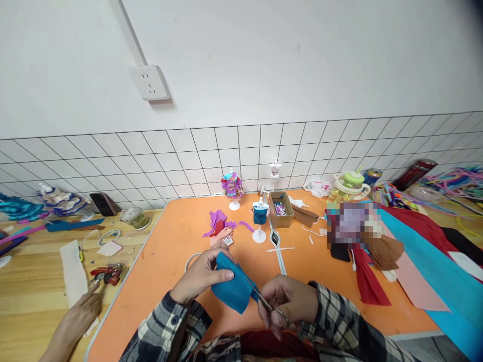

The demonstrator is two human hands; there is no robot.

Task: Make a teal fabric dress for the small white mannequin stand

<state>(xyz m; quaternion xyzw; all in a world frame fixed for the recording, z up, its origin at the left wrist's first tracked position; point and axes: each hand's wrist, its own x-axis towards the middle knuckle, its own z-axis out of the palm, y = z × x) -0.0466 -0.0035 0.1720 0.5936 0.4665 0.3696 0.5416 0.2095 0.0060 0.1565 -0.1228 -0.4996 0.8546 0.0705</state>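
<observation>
My left hand (pixel 206 274) pinches a piece of blue crepe paper (pixel 232 289) between thumb and fingers above the orange table. In my right hand (pixel 287 301) is a pair of scissors (pixel 264 300), its blades lying at the right edge of the blue paper. Whether the blades are apart is hard to see. Beyond my hands stands a small white dress form (pixel 260 213) wrapped in blue. A second dress form (pixel 233 188), dressed in purple ruffles, is farther back, and a bare white one (pixel 275 171) stands near the wall.
Purple scraps (pixel 218 222) lie left of centre, near a small cardboard box (pixel 281 211) of clips. A teapot (pixel 349 186) stands at the back right above red, pink and blue sheets (pixel 418 281). On the wooden table (pixel 132 246) at left rests another person's hand (pixel 85 311) near red-handled tools.
</observation>
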